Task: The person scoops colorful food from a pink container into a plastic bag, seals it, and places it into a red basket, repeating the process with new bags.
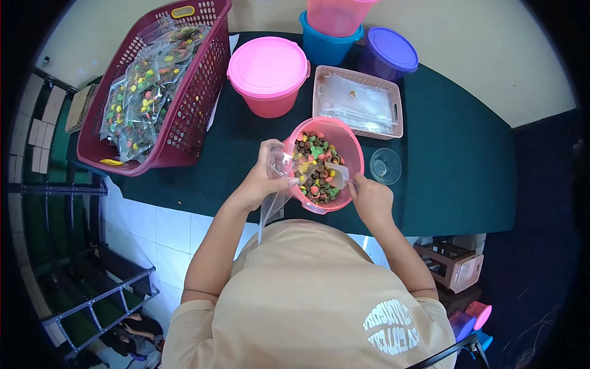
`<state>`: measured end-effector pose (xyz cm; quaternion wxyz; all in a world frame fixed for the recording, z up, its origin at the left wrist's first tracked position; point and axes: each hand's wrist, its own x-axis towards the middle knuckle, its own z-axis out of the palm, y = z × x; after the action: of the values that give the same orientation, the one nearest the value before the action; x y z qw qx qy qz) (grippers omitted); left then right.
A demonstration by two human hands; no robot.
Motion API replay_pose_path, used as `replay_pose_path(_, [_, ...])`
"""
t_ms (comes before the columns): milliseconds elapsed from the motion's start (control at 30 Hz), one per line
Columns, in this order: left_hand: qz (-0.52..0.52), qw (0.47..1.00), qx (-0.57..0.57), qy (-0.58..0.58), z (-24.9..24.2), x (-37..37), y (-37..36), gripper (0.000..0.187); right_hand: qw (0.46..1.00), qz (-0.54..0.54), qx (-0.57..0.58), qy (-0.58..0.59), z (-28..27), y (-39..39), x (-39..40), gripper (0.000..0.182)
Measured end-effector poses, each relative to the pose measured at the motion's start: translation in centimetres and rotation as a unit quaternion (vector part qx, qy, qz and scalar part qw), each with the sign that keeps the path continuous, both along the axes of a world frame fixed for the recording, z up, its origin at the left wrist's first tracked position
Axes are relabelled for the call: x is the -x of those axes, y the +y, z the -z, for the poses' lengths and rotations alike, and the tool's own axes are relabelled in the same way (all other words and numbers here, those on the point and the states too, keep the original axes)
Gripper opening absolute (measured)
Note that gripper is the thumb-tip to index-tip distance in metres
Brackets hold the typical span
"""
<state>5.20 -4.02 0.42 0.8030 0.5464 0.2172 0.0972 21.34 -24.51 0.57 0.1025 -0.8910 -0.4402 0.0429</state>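
A pink tub point(353, 144) near the table's front edge holds a mix of brown, green, yellow and orange candy-like pieces point(319, 184). At its left rim, my left hand point(264, 181) grips a clear plastic bag point(275, 200), whose mouth hangs over the tub. My right hand point(370, 200) comes in over the right rim, fingers closed on the handle of a white scoop point(338, 175). The scoop's blade rests among the pieces, close to the bag's mouth. Part of the bag hangs down outside the tub.
A maroon basket point(178, 129) full of filled bags stands at the left. Behind the tub are a pink lidded bucket point(269, 67), a tray point(357, 101) of flat clear bags, a blue bucket point(329, 46) and a purple one point(388, 54). A glass bowl point(386, 166) sits at the right.
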Motion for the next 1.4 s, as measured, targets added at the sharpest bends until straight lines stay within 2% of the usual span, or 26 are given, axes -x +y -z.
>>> replay_pose_path(233, [-0.003,1.0,0.026,0.0,-0.6,-0.4,-0.7,0.086,1.0,0.005,-0.008,0.028,1.4,0.5,1.2,0.02])
replay_pose_path(300, [-0.001,1.0,0.027,-0.004,-0.7,-0.4,-0.7,0.084,0.996,-0.012,-0.038,0.084,1.2,0.5,2.0,0.019])
replay_pose_path(367, [0.004,1.0,0.03,-0.008,-0.8,-0.3,-0.6,0.081,0.995,-0.03,-0.055,0.072,1.6,0.5,2.1,0.018])
replay_pose_path(433, [0.001,0.999,0.035,-0.021,-1.1,-0.3,-0.7,0.082,0.988,0.002,-0.046,0.151,0.6,1.0,1.8,0.02])
replay_pose_path(567, [0.025,1.0,0.009,0.008,-2.4,-0.4,-1.0,0.088,0.981,0.018,-0.021,0.191,0.2,1.5,2.0,0.023])
replay_pose_path(667, [0.016,1.0,0.001,0.01,-3.0,-0.2,-0.7,0.089,0.968,0.01,-0.044,0.247,0.0,1.5,2.0,0.026])
replay_pose_path(733, [0.031,0.999,0.014,0.004,-2.5,0.1,-0.3,0.088,0.942,0.024,-0.045,0.332,-0.3,1.5,2.2,0.029])
replay_pose_path(767, [0.033,0.999,0.014,0.004,-2.0,0.2,-0.2,0.088,0.942,0.026,-0.045,0.332,0.1,1.7,2.3,0.029])
replay_pose_path(833, [0.059,0.997,-0.04,-0.017,-1.3,0.3,0.0,0.085,0.921,0.033,-0.086,0.377,1.4,2.5,2.0,0.032])
replay_pose_path(1033, [0.041,0.998,-0.034,-0.026,-0.9,2.1,1.9,0.085,0.894,0.061,-0.136,0.423,1.4,2.4,-0.3,0.029])
replay_pose_path(1067, [0.038,0.998,-0.049,-0.009,-1.0,2.7,2.3,0.085,0.899,0.068,-0.127,0.412,1.2,2.3,-0.6,0.033])
replay_pose_path(1200, [0.009,0.998,-0.057,0.032,-0.9,4.5,3.2,0.086,0.91,0.069,-0.122,0.389,1.4,2.3,-1.3,0.029])
replay_pose_path(1267, [0.002,0.997,-0.061,0.035,-0.2,5.3,3.3,0.086,0.875,0.09,-0.15,0.452,1.7,2.3,-1.7,0.025])
replay_pose_path(1400, [-0.026,0.997,-0.043,0.055,1.0,6.8,3.2,0.092,0.917,0.085,-0.13,0.368,2.4,2.3,-2.1,0.022])
